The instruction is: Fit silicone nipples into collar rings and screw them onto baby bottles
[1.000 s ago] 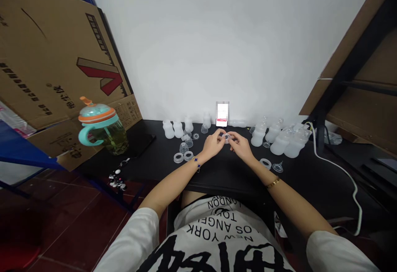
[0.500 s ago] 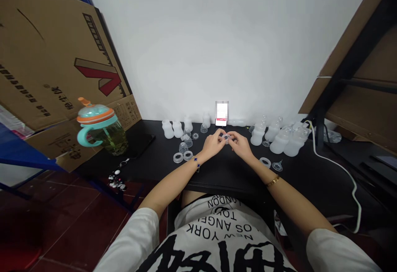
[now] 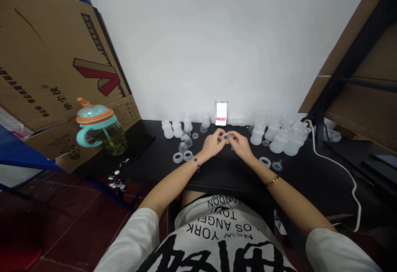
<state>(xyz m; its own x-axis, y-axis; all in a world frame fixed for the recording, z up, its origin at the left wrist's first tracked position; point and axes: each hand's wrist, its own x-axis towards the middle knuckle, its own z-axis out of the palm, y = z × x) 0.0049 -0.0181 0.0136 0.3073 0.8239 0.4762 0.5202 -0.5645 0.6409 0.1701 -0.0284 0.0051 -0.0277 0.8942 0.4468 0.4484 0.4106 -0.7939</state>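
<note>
My left hand (image 3: 212, 145) and my right hand (image 3: 240, 145) meet over the middle of the black table (image 3: 155, 156), fingertips pinching a small transparent ring-shaped part (image 3: 226, 137). Its exact shape is partly hidden by my fingers. Left of my hands lie clear plastic screw rings (image 3: 182, 157) and small clear caps. A clear silicone teat (image 3: 277, 165) and a ring (image 3: 264, 162) lie to the right. Frosted baby bottles (image 3: 281, 143) stand in a group at the right, and more (image 3: 168, 129) stand at the back left.
A phone with a blurred screen (image 3: 221, 112) stands against the white wall. A teal-and-orange sippy cup (image 3: 99, 128) stands at the left before a cardboard sheet (image 3: 52, 52). A white cable (image 3: 338, 169) runs off the right side. A black phone (image 3: 141, 145) lies near the cup.
My hands stay together around the small ring with little visible movement. The whole view drifts slightly as my head moves.
</note>
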